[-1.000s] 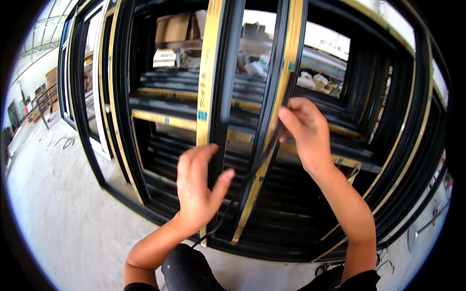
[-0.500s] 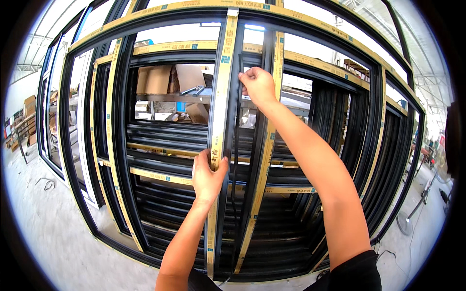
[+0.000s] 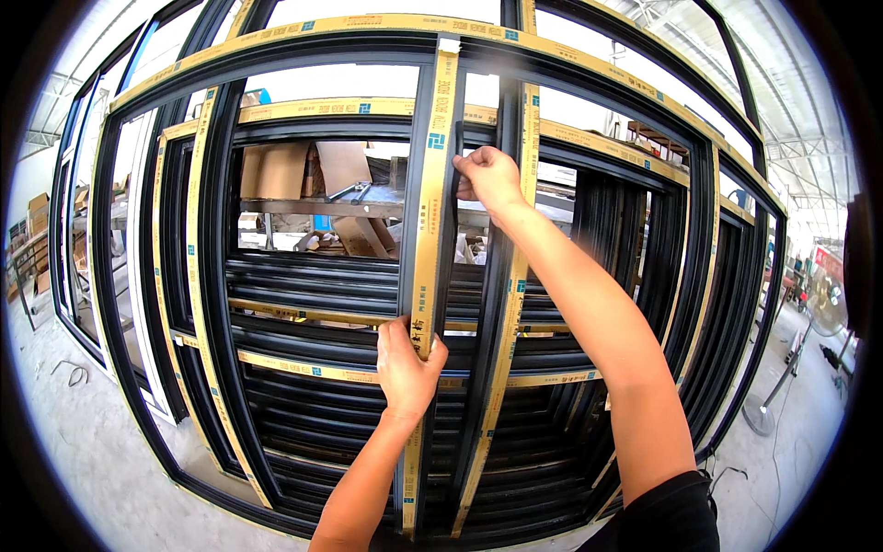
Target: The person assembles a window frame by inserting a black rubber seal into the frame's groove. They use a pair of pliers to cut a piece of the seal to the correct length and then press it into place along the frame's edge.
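Black upright bar (image 3: 430, 230) with yellow protective tape down its face stands in the middle of the big black window frame (image 3: 156, 276), running from twelve o'clock at the frame's top rail down to six o'clock near the floor; its long axis is vertical, top end tucked up against the taped top rail. A second taped upright (image 3: 511, 304) stands just beside it at three o'clock, leaning slightly off parallel toward the bottom.

The person's left hand (image 3: 407, 368) grips the bar about halfway down, fingers wrapped round its edge and closed on it. The right hand (image 3: 487, 177) is raised high at about one o'clock, fingers pinched together on a thin dark strip (image 3: 460, 138) in the gap between the two uprights; what exactly that strip is I cannot tell from here.

From where I stand, the bar looks already stood up in place within the frame, with tape not yet peeled anywhere. Whether its ends are fixed is hidden. The work along the gap seems to be at the upper part only, with the whole lower run left to do.

More stacked black frames (image 3: 717, 276) lean behind, cardboard boxes (image 3: 294, 170) sit on a shelf beyond, and a floor fan (image 3: 819, 313) stands at three o'clock.
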{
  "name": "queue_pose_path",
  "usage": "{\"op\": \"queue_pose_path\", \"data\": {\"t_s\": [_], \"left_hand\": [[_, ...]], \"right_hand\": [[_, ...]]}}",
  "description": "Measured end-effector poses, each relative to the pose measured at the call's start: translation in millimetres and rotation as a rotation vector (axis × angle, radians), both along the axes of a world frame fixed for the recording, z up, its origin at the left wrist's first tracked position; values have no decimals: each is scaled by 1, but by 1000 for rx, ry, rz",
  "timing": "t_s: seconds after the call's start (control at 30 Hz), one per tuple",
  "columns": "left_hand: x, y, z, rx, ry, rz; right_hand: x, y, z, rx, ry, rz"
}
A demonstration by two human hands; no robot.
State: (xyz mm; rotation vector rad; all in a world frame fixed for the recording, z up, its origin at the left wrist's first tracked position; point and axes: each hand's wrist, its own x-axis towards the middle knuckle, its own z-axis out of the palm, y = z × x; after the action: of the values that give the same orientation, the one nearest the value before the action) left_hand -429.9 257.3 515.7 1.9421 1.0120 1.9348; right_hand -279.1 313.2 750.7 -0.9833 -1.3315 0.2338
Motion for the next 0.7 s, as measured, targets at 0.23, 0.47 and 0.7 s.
{"op": "queue_pose_path", "data": {"t_s": [0.23,0.47,0.7], "left_hand": [[3,-1,2,23,-35,-41],[-9,4,-5,48,-3,15],[-6,4,-3,38,-28,-62]], "right_hand": [[3,6,8,-89,22,-32],[-5,16,21,58,-92,-118],[8,26,34,-5,20,-45]]}}
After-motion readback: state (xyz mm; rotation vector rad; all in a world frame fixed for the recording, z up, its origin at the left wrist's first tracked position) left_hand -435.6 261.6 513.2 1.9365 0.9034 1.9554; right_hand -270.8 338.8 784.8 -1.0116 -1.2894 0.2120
